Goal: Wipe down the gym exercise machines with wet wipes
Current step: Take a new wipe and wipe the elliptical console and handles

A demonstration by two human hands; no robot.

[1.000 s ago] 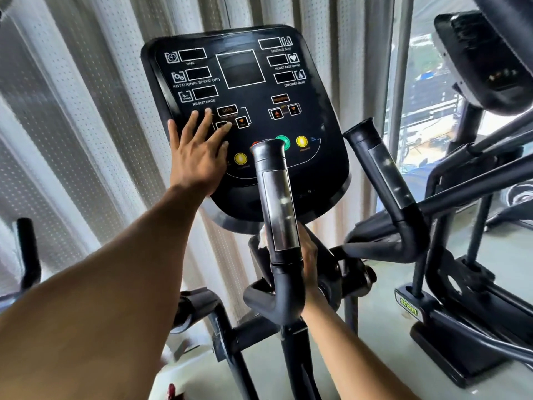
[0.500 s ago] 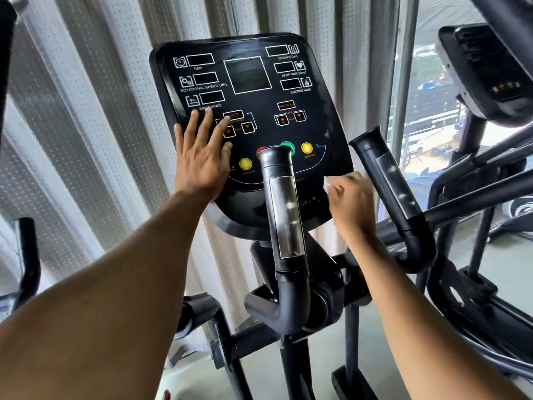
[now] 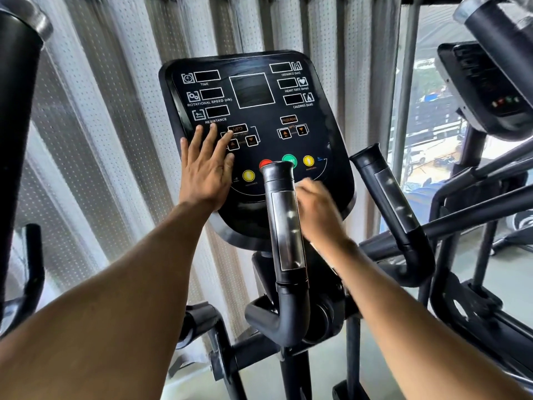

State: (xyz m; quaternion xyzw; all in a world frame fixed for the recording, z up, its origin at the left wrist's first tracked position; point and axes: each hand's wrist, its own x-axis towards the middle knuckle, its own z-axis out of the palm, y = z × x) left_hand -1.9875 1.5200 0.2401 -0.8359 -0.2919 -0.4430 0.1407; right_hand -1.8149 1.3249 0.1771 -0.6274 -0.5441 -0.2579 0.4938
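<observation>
The left hand (image 3: 206, 168) lies flat, fingers straight, on the black console (image 3: 323, 116). The right hand (image 3: 317, 209), blurred, hovers at the console's lower edge behind the left handlebar (image 3: 285, 226); its grip cannot be told.

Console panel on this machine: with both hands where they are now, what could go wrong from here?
1. The left hand lies flat on the console, fingers over the arrow keys; leaning on it could press a button.
2. The right hand is blurred by the near handlebar, low on the panel; a wipe cannot be made out, and it could knock the bar or hit the round green button.
</observation>
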